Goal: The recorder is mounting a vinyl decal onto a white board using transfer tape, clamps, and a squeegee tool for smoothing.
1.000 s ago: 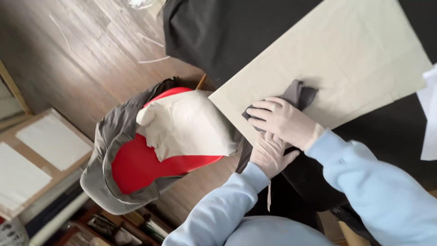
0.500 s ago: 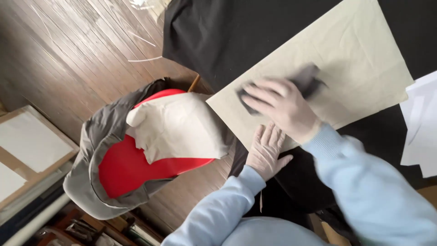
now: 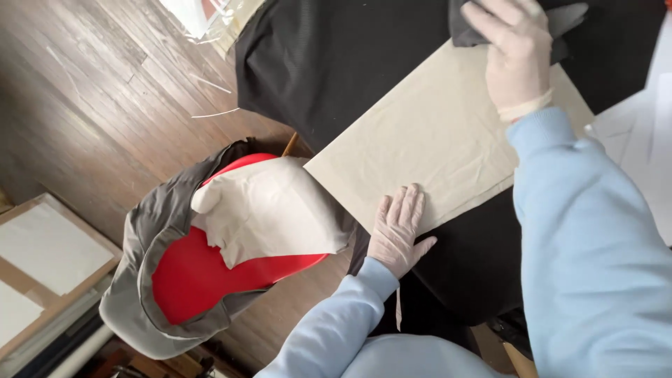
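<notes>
A beige sheet of cloth-like material [image 3: 434, 133] lies flat on a black-covered table [image 3: 336, 63]. My left hand [image 3: 397, 231], in a pale glove, presses flat on the sheet's near edge with its fingers spread. My right hand [image 3: 514, 49], gloved too, is at the sheet's far end, closed on a dark grey rag [image 3: 563, 24] and pressing it onto the sheet. Both my sleeves are light blue.
Left of the table stands a red chair [image 3: 203, 280] with a grey garment [image 3: 140, 238] draped round it and a crumpled beige sheet [image 3: 269, 210] on top. Wooden floor lies beyond. Flat framed panels [image 3: 42, 259] lean at the lower left. White paper [image 3: 640, 147] lies at right.
My right hand has slid the grey rag away along the sheet, from near my left hand to the far end. My left hand has stayed on the near edge.
</notes>
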